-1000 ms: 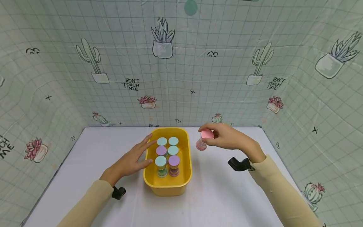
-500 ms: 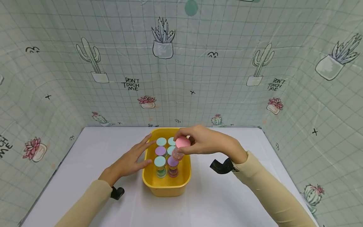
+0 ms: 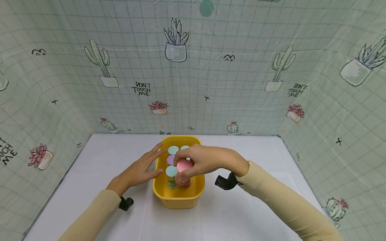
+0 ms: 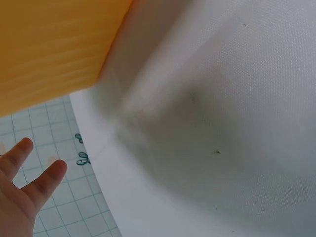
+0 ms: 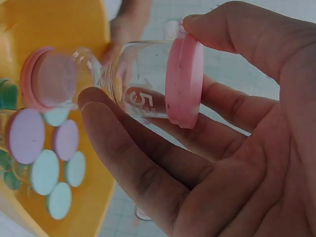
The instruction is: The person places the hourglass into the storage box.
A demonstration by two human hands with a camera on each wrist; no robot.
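Observation:
Over the front part of a yellow bin (image 3: 179, 203), my right hand (image 3: 200, 160) grips a pink-capped hourglass (image 3: 184, 166) between thumb and fingers. Its clear glass bears a "15", and pink sand fills its lower bulb in the right wrist view. Inside the bin, mint-capped hourglasses (image 3: 171, 171) and purple-capped hourglasses (image 5: 27, 136) stand upright in rows; my right hand hides some of them from the head view. At the bin's left rim rests my left hand (image 3: 137, 172), fingers spread and holding nothing. Only two of its fingertips (image 4: 52, 175) show clearly in the left wrist view.
A white-covered table (image 3: 241, 207) carries the bin near its middle. Grid-patterned cloth (image 3: 199, 77) with cactus drawings rises behind and at both sides. Black wrist-worn pieces (image 3: 226, 181) stick out beneath both forearms.
My right hand has carried the pink hourglass leftward from the table right of the bin to over the bin's front part, and lower. The left hand has stayed at the rim.

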